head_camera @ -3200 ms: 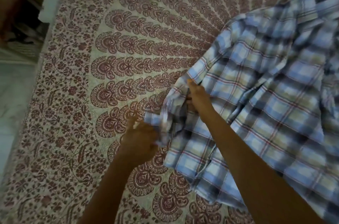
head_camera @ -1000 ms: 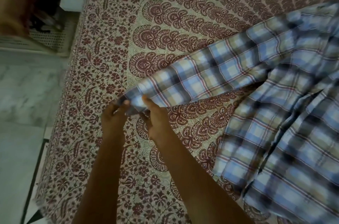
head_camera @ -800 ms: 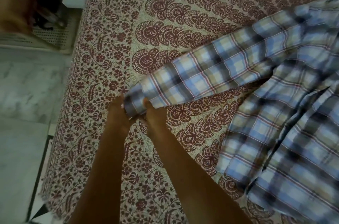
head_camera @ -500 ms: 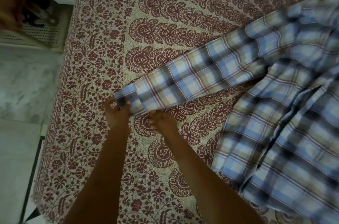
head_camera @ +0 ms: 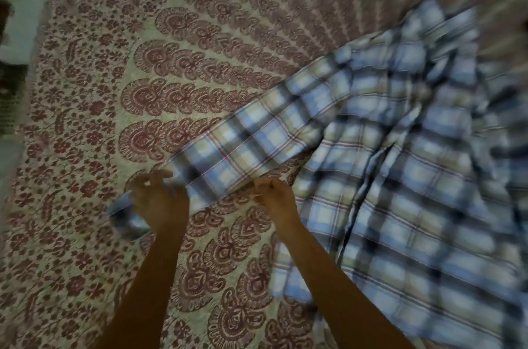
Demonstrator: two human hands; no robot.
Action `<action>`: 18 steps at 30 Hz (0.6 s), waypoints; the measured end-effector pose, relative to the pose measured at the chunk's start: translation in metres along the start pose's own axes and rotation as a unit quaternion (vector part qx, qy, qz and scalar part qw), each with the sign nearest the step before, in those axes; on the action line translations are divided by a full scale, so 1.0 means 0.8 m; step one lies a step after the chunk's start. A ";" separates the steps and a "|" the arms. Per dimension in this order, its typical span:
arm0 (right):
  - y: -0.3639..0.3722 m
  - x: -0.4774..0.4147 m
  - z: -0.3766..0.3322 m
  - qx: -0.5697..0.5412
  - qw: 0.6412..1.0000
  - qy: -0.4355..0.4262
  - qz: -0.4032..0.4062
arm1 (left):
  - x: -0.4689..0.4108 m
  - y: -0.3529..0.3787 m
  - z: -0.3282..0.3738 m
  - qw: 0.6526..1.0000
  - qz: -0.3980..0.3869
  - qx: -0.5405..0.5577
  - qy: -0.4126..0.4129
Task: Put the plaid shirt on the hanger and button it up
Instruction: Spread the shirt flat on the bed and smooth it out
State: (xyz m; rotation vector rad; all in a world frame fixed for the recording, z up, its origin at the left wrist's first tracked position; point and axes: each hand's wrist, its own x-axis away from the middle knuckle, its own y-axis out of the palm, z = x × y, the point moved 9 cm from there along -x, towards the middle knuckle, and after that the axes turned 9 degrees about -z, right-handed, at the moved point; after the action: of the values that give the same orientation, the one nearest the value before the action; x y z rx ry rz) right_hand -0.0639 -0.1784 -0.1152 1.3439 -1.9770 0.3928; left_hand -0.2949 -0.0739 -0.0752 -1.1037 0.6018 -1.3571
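Cream bedspread (head_camera: pixel 200 48) printed with maroon fans and flowers fills nearly the whole view, and everything is somewhat smeared by motion. Far left of the sleeve, past the bedspread's edge, sit pale green and white shapes (head_camera: pixel 20 20) too blurred to name.

At the left tip of the sleeve, the cuff (head_camera: pixel 124 220) lies on the bedspread, poking out from under the left hand (head_camera: pixel 161 203). That hand sits on top of the sleeve's end with its fingers curled down around the cloth just above the cuff; how tightly, the blur hides.

From there the sleeve (head_camera: pixel 251 145) runs up and to the right, stretched out flat on the bedspread. Against its lower edge, about midway along, the right hand (head_camera: pixel 275 200) has its fingers bent together and pinches that edge.

Right of the sleeve, the rest of the plaid shirt (head_camera: pixel 414 220) is spread over the bedspread in blue, cream and dark checks, rumpled, a long fold or opening running down it.
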 end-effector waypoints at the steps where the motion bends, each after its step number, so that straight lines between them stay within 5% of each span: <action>1: -0.019 0.002 -0.008 0.015 1.000 0.005 0.005 | 0.004 0.018 0.023 0.999 -0.015 -0.007 0.035; 9: -0.212 0.000 -0.065 -0.016 0.989 -0.071 0.125 | 0.033 0.144 0.264 0.956 -0.145 0.038 0.252; 18: -0.317 -0.077 -0.183 0.160 0.945 -0.163 0.232 | -0.066 0.189 0.412 0.966 -0.114 -0.034 0.229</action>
State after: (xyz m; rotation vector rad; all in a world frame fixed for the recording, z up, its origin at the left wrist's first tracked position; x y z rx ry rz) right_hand 0.2328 -0.1536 -0.0882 1.1733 -2.6057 0.7808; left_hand 0.0517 0.0438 -0.0857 -0.9350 0.8815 -1.8267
